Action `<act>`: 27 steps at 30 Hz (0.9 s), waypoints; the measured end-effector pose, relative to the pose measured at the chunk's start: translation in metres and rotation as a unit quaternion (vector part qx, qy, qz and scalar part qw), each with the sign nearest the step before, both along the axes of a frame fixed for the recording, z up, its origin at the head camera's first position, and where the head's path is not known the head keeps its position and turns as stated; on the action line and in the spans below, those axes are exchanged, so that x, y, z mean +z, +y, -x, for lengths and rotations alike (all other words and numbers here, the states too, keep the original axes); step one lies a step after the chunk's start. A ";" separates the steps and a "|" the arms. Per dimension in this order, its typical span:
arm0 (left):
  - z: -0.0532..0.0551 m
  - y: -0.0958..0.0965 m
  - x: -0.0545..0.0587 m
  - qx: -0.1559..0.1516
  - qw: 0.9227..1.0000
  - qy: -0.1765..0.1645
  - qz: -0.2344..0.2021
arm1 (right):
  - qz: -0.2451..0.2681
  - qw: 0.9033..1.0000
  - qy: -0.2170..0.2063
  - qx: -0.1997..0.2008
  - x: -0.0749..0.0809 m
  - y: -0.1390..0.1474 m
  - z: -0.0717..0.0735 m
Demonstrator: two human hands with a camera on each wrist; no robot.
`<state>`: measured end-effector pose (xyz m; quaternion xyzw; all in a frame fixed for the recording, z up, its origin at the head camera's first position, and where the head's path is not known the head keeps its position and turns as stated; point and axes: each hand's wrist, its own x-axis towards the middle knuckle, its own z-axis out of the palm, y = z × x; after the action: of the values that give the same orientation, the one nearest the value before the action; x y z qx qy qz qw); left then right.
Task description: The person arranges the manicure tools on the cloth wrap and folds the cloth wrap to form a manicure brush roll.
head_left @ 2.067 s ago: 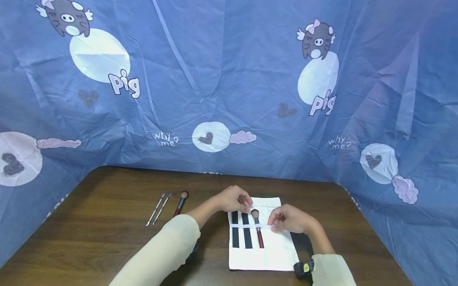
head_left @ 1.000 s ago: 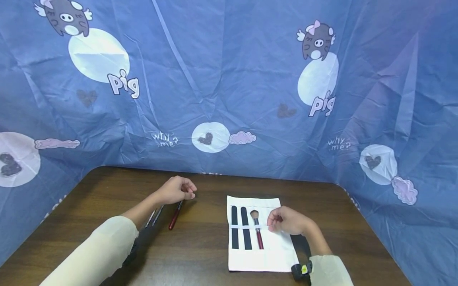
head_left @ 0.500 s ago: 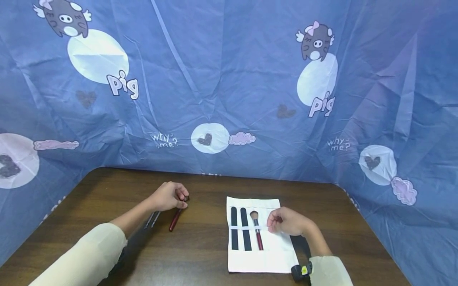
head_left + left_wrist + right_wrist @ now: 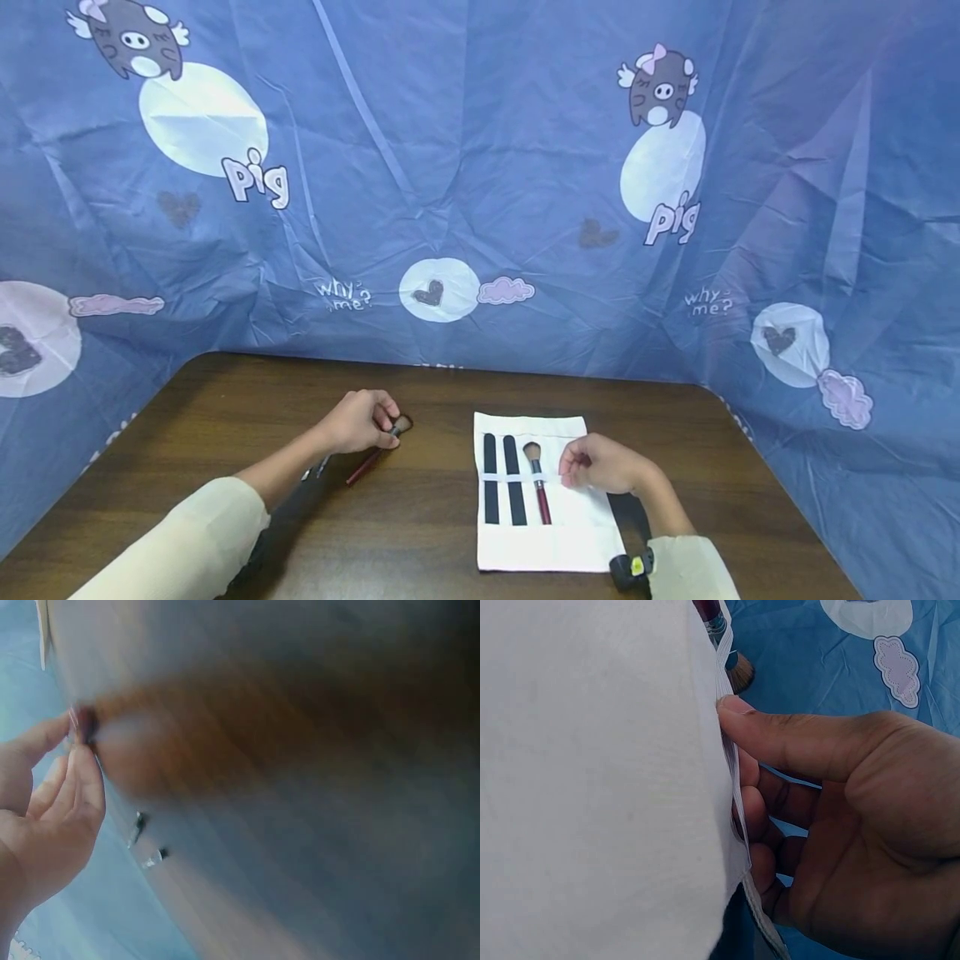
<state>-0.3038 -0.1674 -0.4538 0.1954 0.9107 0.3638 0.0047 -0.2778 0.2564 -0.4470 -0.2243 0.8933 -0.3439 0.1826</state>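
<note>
In the head view my left hand pinches a makeup brush between thumb and fingers just below its bristles. The brush's red handle slants down toward the table. A white cloth brush roll lies flat at centre right. Its white elastic band crosses two black flat strips with rounded ends and a second red-handled brush. My right hand is at the right part of the roll; in the right wrist view its thumb and fingertips pinch the elastic band.
Two slim silver tools lie on the brown table, partly hidden by my left forearm; their ends show in the left wrist view. A blue printed curtain hangs behind the table's far edge.
My left hand has left the roll, moved left to the loose brush and taken it near its head; the brush has since tilted and shifted. My right hand has stayed at the band.
</note>
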 end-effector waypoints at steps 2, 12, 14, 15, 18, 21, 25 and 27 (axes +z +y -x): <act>0.000 0.002 0.000 -0.020 1.000 0.001 -0.002 | 0.001 1.000 0.003 0.003 0.000 0.001 0.000; -0.001 0.021 0.008 -0.082 0.996 -0.026 -0.026 | -0.006 1.000 0.005 0.001 0.001 0.000 0.000; -0.001 0.026 0.011 -0.095 0.993 -0.051 -0.047 | -0.007 1.000 0.002 -0.001 0.001 -0.001 -0.001; 0.000 0.029 0.011 -0.101 0.991 -0.068 -0.061 | -0.006 1.000 0.000 -0.003 0.001 -0.001 -0.001; 0.001 0.040 0.013 -0.113 0.983 -0.099 -0.104 | -0.009 1.000 -0.001 -0.006 0.001 -0.002 -0.001; 0.004 0.053 0.011 -0.110 0.980 -0.102 -0.128 | -0.009 1.000 0.000 -0.005 0.001 -0.002 -0.001; 0.008 0.076 0.011 -0.094 0.980 -0.093 -0.149 | -0.005 1.000 0.002 0.001 0.002 -0.001 -0.002; 0.010 0.089 0.013 -0.086 0.978 -0.094 -0.168 | -0.005 1.000 0.005 0.003 0.002 -0.001 -0.002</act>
<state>-0.3136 -0.0786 -0.4408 0.2356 0.8122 0.5263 0.0884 -0.2758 0.2554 -0.4446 -0.2274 0.8955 -0.3376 0.1802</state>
